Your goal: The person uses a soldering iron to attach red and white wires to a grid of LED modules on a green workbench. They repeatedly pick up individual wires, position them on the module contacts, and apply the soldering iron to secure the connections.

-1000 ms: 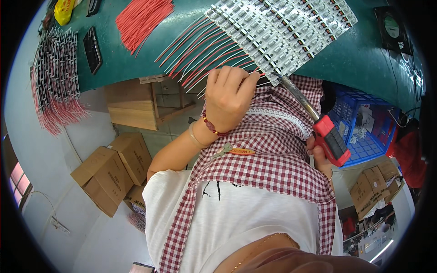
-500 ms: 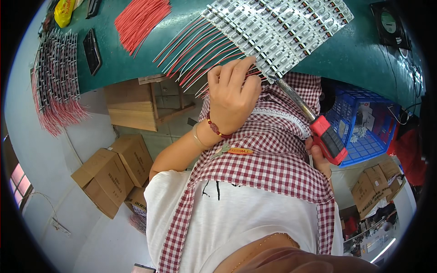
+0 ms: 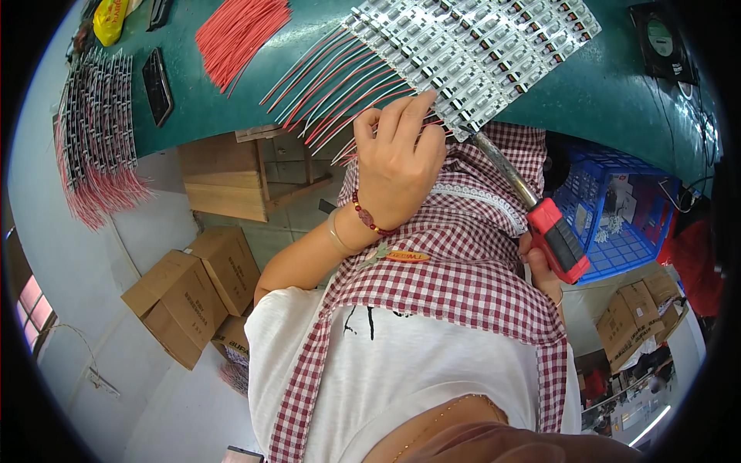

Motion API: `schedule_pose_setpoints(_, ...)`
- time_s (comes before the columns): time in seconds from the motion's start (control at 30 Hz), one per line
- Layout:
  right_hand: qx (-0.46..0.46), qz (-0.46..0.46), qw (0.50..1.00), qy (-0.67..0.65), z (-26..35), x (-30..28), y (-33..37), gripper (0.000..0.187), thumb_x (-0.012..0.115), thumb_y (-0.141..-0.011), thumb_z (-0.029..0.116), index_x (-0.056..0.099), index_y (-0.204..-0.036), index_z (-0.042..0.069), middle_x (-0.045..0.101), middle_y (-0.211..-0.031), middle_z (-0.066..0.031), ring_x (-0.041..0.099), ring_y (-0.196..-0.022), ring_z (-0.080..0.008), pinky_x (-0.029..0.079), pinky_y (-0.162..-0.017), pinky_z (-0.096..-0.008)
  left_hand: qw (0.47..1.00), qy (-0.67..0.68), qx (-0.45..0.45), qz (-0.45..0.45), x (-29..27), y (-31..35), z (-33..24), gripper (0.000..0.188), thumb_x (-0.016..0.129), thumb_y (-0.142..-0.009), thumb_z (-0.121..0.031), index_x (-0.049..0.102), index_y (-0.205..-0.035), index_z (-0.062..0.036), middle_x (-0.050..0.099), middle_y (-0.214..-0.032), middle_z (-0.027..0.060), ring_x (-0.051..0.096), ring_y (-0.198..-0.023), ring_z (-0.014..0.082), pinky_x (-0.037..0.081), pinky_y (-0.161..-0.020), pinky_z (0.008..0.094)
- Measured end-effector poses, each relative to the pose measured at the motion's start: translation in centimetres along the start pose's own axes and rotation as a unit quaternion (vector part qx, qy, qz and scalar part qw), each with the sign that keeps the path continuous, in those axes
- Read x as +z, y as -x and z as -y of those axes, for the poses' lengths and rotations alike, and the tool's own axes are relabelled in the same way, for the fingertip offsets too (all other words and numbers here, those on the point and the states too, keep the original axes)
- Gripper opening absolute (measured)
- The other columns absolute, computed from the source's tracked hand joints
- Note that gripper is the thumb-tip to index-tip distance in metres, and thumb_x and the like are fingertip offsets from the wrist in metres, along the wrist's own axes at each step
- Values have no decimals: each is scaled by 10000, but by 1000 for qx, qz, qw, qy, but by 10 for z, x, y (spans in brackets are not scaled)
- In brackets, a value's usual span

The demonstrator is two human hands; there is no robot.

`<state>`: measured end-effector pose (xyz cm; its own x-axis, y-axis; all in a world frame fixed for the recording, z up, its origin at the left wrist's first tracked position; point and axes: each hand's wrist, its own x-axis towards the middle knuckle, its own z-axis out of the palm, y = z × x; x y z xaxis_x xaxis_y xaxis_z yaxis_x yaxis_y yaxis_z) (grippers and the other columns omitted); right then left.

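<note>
Beyond both hands, pale circuit-board panel

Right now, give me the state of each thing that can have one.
Board: leads along one edge
Leads: fanned out
Left hand: bent over the leads, grip hidden
Iron: held, tip at board's corner
Right hand: closed around the iron
Red wires: piled, unheld
Phone: screen dark
Crate: open, things inside

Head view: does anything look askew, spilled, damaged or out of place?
Mildly: the circuit-board panel lies askew, its near corner seeming to jut past the edge of the green table, above the checked apron. Some red and white wires also overhang. Nothing looks spilled or damaged.
</note>
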<state>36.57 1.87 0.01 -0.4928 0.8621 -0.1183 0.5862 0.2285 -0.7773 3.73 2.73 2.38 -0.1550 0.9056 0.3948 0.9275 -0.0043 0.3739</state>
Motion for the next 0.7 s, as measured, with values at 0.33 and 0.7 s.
schedule_pose_setpoints(0.33,14,4,999,-28,18,2,-16,93,722,-763,80,654,-816,43,641,-753,-122,632,-618,-301,485,-527,-362,1000,2,-5,5,0,-1,0,123,709,-717,-40,607,-774,-80,668,-1169,59,623,-1038,247,391,-882,408)
schedule_pose_setpoints(0.7,-7,-12,997,-80,12,-2,-11,221,721,-863,253,641,-788,61,603,-718,-87,589,-578,-268,433,-497,-338,1000,-4,-10,12,-1,-1,0,126,709,-712,-41,607,-774,-84,663,-1166,49,615,-1042,241,389,-883,408)
